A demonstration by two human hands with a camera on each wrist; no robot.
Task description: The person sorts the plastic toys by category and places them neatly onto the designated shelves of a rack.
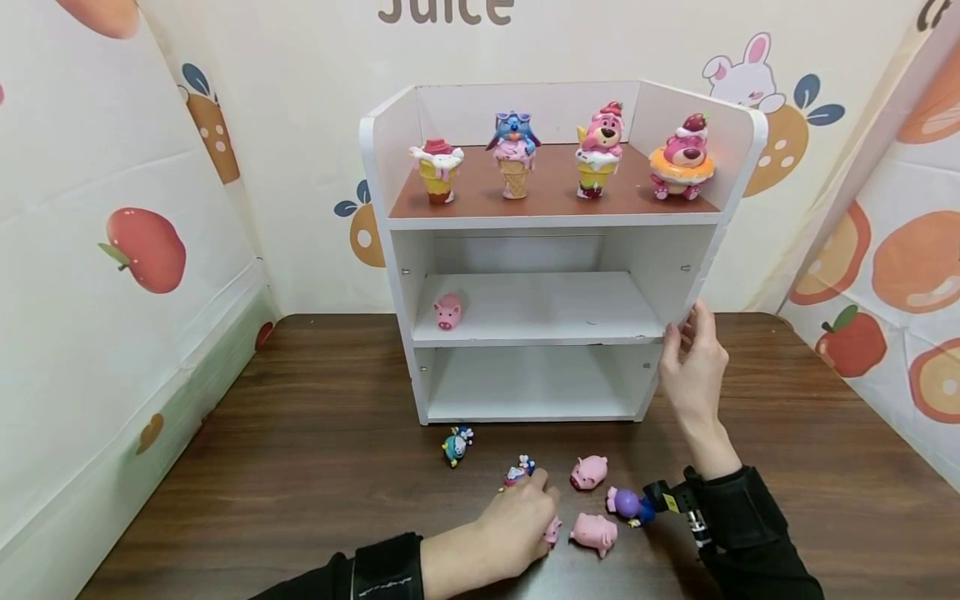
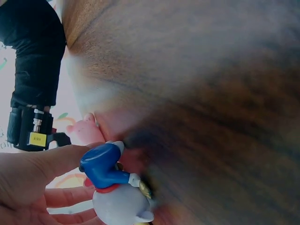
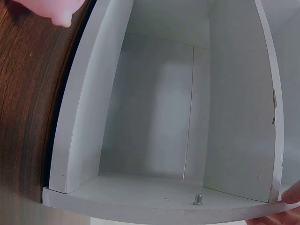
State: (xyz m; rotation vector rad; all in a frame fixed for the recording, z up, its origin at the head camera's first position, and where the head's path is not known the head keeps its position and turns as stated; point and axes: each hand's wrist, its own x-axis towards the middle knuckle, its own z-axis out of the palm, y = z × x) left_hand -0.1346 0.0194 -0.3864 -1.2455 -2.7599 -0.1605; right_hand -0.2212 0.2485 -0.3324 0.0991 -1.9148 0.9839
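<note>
In the head view my left hand (image 1: 517, 521) is low over the table, pinching a small blue-and-white figurine (image 1: 517, 473). The left wrist view shows this figurine's blue body (image 2: 104, 164) and pale round head against the thumb. A pink pig figure (image 1: 552, 530) partly shows beside the fingers. My right hand (image 1: 693, 362) grips the right side panel of a white shelf unit (image 1: 517, 340), thumb inside the front edge and fingers outside. In the right wrist view only the thumb and fingertips (image 3: 293, 193) show on that panel.
Two pink pigs (image 1: 588, 472) (image 1: 594, 532), a purple-and-blue figure (image 1: 628, 504) and a blue-and-yellow figurine (image 1: 456, 446) lie on the table. Another pig (image 1: 447, 311) sits on the middle shelf. Several ice-cream-style figures (image 1: 514, 157) stand on the brown top. Printed walls flank the table.
</note>
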